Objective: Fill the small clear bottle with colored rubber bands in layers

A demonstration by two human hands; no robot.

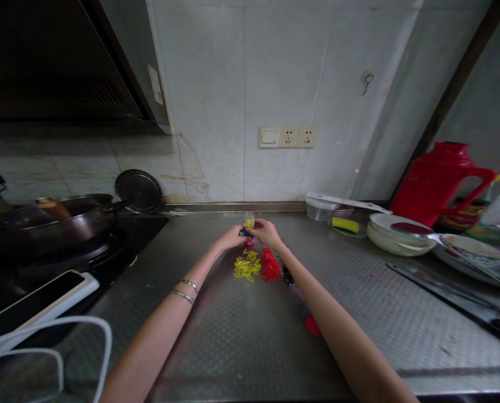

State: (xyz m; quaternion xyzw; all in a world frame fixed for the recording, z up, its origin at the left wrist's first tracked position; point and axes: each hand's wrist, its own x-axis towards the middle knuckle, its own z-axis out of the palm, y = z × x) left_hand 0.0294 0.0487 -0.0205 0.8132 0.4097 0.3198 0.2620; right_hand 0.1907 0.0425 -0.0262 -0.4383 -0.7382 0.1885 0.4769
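Both my hands meet at the far middle of the steel counter (241, 336). My left hand (232, 237) and my right hand (267, 232) are closed in a pinch on a small blue and pink item (248, 236) between them; I cannot make out what it is. Just behind stands a small clear container with yellow contents (249, 219). Nearer to me lie a pile of small yellow bands (247, 266), a pile of red ones (270, 266) and a dark pile (287, 275) partly hidden by my right forearm. Two bracelets (186, 290) circle my left wrist.
A dark wok (60, 221) sits on the stove at left, with a round lid (139, 191) against the wall. A phone (35, 302) and white cable (65, 347) lie front left. At right are stacked plates (395, 232), a sponge dish (345, 225), a red jug (437, 182) and a red scrap (312, 324).
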